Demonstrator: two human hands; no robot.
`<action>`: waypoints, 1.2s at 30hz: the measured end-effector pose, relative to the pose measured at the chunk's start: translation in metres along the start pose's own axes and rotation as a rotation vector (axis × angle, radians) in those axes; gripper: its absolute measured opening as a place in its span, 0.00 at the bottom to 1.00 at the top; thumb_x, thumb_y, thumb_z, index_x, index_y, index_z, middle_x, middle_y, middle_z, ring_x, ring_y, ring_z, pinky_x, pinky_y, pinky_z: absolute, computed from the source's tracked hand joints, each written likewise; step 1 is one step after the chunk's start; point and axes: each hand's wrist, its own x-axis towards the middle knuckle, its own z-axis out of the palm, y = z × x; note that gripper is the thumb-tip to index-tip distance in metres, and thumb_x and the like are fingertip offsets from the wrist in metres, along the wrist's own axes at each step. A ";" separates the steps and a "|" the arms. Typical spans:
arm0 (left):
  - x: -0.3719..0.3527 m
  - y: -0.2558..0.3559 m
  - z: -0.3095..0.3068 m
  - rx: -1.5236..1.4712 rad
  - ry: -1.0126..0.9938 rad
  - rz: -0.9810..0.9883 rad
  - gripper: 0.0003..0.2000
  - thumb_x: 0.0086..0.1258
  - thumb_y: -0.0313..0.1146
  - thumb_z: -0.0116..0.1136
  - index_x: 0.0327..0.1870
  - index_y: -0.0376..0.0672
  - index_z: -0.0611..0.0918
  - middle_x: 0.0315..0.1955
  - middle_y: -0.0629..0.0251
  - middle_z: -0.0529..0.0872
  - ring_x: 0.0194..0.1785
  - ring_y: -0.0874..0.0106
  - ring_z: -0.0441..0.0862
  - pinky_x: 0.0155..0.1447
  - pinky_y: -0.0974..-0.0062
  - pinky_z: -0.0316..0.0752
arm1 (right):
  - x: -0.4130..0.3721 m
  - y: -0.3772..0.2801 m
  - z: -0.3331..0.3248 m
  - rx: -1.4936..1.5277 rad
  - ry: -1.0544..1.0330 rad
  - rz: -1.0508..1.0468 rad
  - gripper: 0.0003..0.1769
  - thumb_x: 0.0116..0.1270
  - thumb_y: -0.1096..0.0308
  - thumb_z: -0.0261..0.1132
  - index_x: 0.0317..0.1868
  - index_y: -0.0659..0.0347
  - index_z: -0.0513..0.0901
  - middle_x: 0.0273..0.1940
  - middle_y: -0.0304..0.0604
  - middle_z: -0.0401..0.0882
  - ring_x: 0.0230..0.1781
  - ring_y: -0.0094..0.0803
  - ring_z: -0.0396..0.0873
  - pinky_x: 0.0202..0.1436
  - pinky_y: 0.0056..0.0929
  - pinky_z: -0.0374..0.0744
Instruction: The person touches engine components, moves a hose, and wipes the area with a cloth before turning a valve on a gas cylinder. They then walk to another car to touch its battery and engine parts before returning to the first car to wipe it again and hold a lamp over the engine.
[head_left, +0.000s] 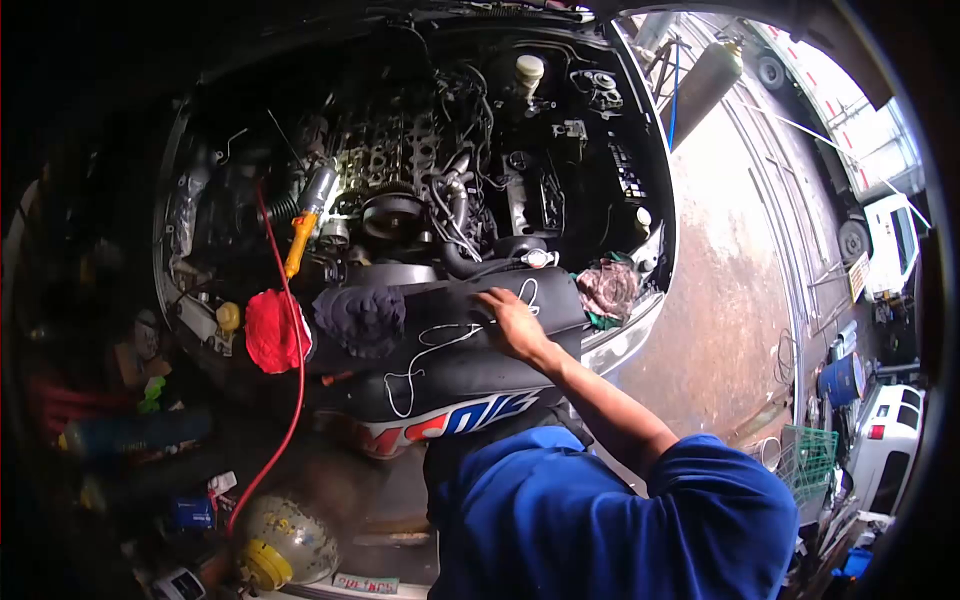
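Note:
My right hand (512, 322) is over the black fender cover (470, 355) at the front edge of the engine bay, fingers slightly bent and apart, with nothing visible in them. Beside and partly behind it, a thin white cord (402, 375) lies in loose curves on the cover. To the left are a dark crumpled cloth (362, 320) and a red cloth (273, 332). A stained rag (607, 289) lies to the right of the hand. My left hand is not in view.
Beyond the cover is the opened engine (390, 165), with a yellow-handled work light (301, 240) propped on its left. A red hose (298, 395) hangs down past the red cloth to a worn tank (290, 540). A gas cylinder (705, 90) stands at upper right.

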 end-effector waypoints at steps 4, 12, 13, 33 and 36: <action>-0.043 0.022 0.054 0.100 -0.301 -0.124 0.17 0.82 0.37 0.52 0.44 0.31 0.87 0.38 0.53 0.90 0.42 0.65 0.87 0.51 0.67 0.80 | -0.033 0.039 -0.048 0.072 0.202 0.224 0.34 0.51 0.85 0.59 0.61 0.56 0.82 0.58 0.54 0.79 0.61 0.54 0.77 0.67 0.42 0.75; -0.116 0.118 0.120 0.093 -1.536 0.032 0.13 0.72 0.37 0.64 0.48 0.37 0.86 0.37 0.51 0.89 0.42 0.58 0.87 0.49 0.65 0.80 | -0.077 0.145 -0.091 -0.233 0.720 0.509 0.24 0.71 0.60 0.64 0.63 0.63 0.78 0.68 0.58 0.70 0.68 0.56 0.68 0.73 0.48 0.66; -0.122 0.124 0.122 0.220 -1.689 0.049 0.17 0.68 0.41 0.68 0.49 0.35 0.86 0.36 0.52 0.89 0.43 0.66 0.88 0.52 0.66 0.80 | -0.079 0.161 -0.093 -0.284 0.751 0.569 0.26 0.72 0.61 0.63 0.67 0.61 0.75 0.70 0.60 0.67 0.71 0.59 0.65 0.75 0.49 0.65; -0.207 0.193 0.144 0.459 -2.066 0.447 0.26 0.74 0.53 0.58 0.59 0.38 0.83 0.49 0.42 0.88 0.57 0.49 0.85 0.60 0.60 0.77 | -0.065 0.252 -0.126 -0.335 1.061 0.861 0.28 0.67 0.52 0.66 0.64 0.54 0.78 0.67 0.58 0.67 0.71 0.55 0.61 0.74 0.60 0.58; -0.218 0.205 0.154 0.482 -2.080 0.477 0.25 0.74 0.53 0.59 0.58 0.38 0.83 0.47 0.43 0.88 0.54 0.48 0.86 0.58 0.59 0.78 | -0.055 0.274 -0.123 -0.362 1.091 0.896 0.30 0.67 0.53 0.66 0.67 0.53 0.75 0.70 0.57 0.63 0.74 0.54 0.59 0.75 0.62 0.57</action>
